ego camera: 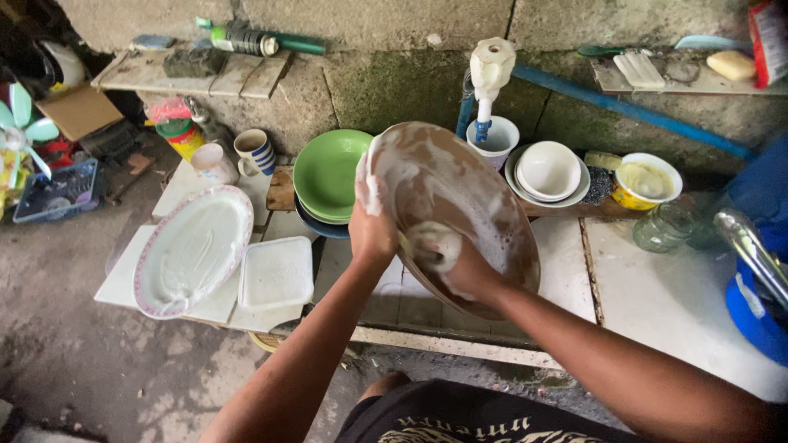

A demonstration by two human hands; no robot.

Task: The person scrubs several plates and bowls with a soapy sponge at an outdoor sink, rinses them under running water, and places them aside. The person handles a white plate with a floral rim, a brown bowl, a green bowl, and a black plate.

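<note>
My left hand [371,234] grips the near-left rim of a tilted, soapy brown oval platter [460,205] above the tiled counter [673,303]; my right hand [468,271], closed on a sudsy sponge [433,244], should scrub steadily.

A low bench [673,303] of pale, worn tiles carries the crockery. Left of the left grip [373,234] lie an oval white platter with a pink rim [193,250] and a square white plastic lid [277,273]. Beyond it are stacked green bowls [327,176]; beyond the right grip [460,267], white bowls [548,172].
</note>
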